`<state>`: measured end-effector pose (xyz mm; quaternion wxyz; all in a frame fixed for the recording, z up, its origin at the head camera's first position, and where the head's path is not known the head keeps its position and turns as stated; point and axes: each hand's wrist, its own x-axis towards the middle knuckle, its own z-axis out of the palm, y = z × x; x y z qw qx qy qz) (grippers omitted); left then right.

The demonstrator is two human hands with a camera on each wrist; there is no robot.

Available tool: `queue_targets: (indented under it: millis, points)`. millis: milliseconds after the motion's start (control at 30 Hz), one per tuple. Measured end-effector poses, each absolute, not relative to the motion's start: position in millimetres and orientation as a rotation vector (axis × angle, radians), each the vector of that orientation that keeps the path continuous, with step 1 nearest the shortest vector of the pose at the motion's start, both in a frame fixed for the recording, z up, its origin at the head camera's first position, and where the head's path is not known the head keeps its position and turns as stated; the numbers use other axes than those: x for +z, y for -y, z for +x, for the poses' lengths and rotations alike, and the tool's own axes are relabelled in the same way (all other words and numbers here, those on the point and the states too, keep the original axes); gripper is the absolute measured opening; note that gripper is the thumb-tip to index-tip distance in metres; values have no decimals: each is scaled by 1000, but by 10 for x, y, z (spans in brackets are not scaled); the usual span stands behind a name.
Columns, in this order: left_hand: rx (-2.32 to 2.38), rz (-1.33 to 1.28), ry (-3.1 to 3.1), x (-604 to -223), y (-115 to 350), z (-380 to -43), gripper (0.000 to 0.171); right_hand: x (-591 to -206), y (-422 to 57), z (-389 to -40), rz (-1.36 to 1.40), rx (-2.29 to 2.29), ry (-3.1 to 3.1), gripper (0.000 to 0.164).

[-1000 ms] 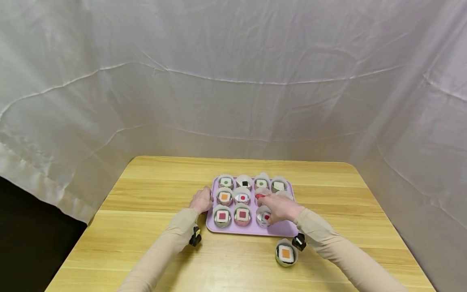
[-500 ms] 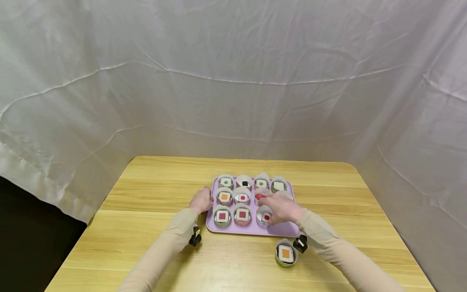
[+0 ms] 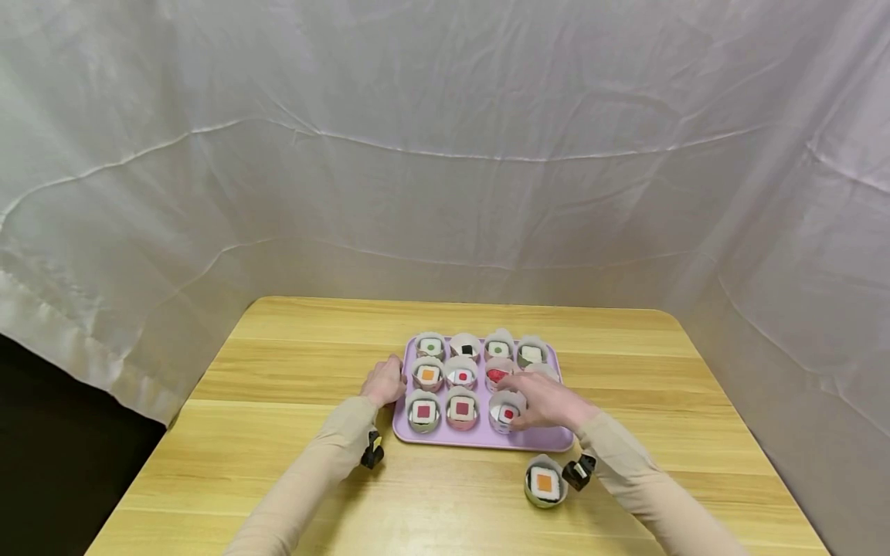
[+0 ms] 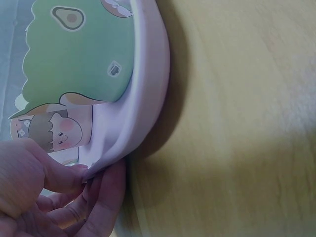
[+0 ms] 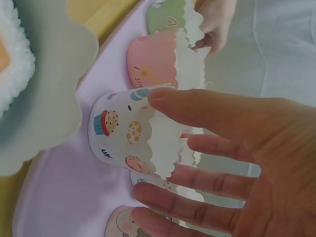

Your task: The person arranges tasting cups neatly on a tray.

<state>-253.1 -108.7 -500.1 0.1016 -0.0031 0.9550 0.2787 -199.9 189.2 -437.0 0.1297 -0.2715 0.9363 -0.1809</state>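
Note:
My left hand point(image 3: 384, 381) grips the left edge of a lilac tray point(image 3: 545, 440); in the left wrist view, thumb and fingers pinch its rim point(image 4: 154, 74). Paper baking cups stand in rows on the tray, each with a sushi-like piece inside where visible. My right hand point(image 3: 552, 403) is at the white cup point(image 3: 508, 398) in the front row, which holds a piece with a red centre. In the right wrist view its fingers are spread and loosely extended beside that printed cup point(image 5: 133, 129). The thumb overlaps the cup's scalloped rim; contact is unclear.
Another cup point(image 3: 538, 462) with an orange-centred piece point(image 3: 545, 483) stands on the wooden table point(image 3: 445, 494) in front of the tray, near my right wrist. Grey-white cloth point(image 3: 459, 193) hangs behind the table and at its sides.
My right hand has shifted slightly right and its fingers have spread away from the white cup, showing more of it. The left hand and the tray have stayed in place.

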Motion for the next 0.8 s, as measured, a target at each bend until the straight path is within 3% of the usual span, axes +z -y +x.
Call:
queue_targets:
  millis: [800]
  points:
    - [842,-7,-2815,-5007,1093,-2527,20,-4465,-2339,-1741,-764,-1046,-2618,56]
